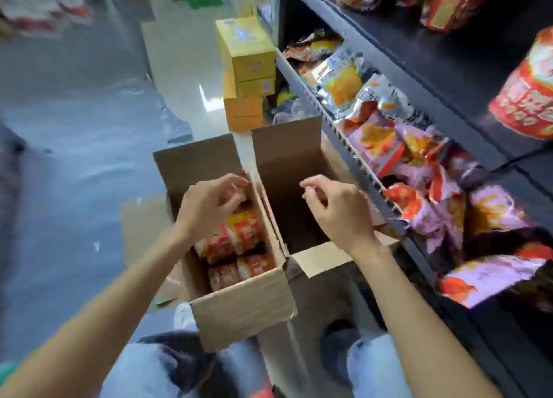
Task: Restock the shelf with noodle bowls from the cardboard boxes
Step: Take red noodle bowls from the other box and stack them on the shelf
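Observation:
An open cardboard box (242,308) stands on the floor in front of me with red and yellow noodle bowls (239,239) packed inside. My left hand (209,206) reaches into its far end, fingers curled over the top of the bowls; whether it grips one I cannot tell. A second cardboard box (287,152) beside it on the right looks dark and hollow. My right hand (335,209) hovers above that box with loosely curled fingers, holding nothing. A red noodle bowl (526,98) stands on the dark shelf (419,77) at the right.
The lower shelf tier holds several snack bags (389,140) in orange, purple and silver. Stacked yellow cartons (248,71) stand on the floor beyond the boxes. My knees in jeans (377,367) are at the bottom. A grey floor (74,158) lies to the left.

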Motion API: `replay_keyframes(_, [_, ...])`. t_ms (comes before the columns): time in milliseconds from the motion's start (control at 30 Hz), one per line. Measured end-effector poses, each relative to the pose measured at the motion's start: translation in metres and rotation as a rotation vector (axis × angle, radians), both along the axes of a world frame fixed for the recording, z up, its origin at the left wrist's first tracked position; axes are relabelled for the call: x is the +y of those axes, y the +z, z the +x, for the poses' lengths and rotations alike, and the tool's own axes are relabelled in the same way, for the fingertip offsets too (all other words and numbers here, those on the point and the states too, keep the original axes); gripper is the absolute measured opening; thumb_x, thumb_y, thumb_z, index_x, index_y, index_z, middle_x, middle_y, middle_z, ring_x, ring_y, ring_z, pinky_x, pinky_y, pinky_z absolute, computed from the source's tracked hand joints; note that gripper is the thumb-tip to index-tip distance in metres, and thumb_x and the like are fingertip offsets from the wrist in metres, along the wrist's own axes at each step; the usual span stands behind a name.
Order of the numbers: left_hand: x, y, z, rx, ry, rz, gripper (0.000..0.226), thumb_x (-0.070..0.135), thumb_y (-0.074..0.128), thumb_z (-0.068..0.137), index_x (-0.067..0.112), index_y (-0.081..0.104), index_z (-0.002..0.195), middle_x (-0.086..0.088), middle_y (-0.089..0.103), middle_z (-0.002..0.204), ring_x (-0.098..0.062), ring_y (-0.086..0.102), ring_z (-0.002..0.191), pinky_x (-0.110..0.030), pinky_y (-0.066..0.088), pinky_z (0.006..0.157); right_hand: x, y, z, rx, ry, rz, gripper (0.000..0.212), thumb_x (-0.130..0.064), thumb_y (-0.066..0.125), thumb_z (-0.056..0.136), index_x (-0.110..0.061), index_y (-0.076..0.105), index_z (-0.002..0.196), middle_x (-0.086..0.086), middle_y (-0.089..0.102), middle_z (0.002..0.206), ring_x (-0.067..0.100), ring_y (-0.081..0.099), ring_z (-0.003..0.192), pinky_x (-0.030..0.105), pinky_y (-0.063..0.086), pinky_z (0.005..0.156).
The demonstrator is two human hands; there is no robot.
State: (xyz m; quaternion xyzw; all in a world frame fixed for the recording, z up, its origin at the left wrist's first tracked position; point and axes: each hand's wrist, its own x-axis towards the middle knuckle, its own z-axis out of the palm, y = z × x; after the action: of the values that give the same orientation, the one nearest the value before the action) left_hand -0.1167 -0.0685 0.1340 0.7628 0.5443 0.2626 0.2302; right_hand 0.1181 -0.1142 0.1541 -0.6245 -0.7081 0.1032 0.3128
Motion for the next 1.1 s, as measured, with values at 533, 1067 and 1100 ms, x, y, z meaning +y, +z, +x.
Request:
replay_keyframes(533, [0.046,-0.223,-0.162,0.061,0.498,-0.435,0.082,0.034,0.077,0.077,0.017,0.035,0.146,-0.009,0.046,0.136,-0.023,0.045,0.126,-0.033,0.037,0.103,0.183,-0.309,-0.168,-0.815,0.333,-0.739,0.082,-0.027,0.055,0.094,-0.011,0.0,0.153,0.011,0.015,0.157,0.028,0.014,0.146,0.046,0.022,0.115])
replay_keyframes(1067, [0.043,-0.218,-0.154,0.33,0.465,-0.152,0.08,0.034,0.078,0.073,0.013,0.041,0.141,-0.011,0.043,0.143,-0.03,0.042,0.129,-0.042,0.034,0.108,0.19,-0.352,-0.147,-0.823,0.51,-0.631,0.13,-0.054,0.082,0.059,-0.022,-0.002,0.153,0.017,0.025,0.152,0.034,0.023,0.141,0.046,0.008,0.119])
replay_keyframes(1100, [0.043,-0.214,-0.146,0.514,0.408,0.051,0.076,0.032,0.076,0.072,0.01,0.046,0.137,-0.014,0.046,0.14,-0.033,0.04,0.128,-0.043,0.03,0.108,0.189,-0.35,-0.148,-0.845,0.516,-0.61,0.13,-0.055,0.083,0.059,-0.021,-0.001,0.153,0.018,0.028,0.15,0.035,0.026,0.139,0.046,0.01,0.119])
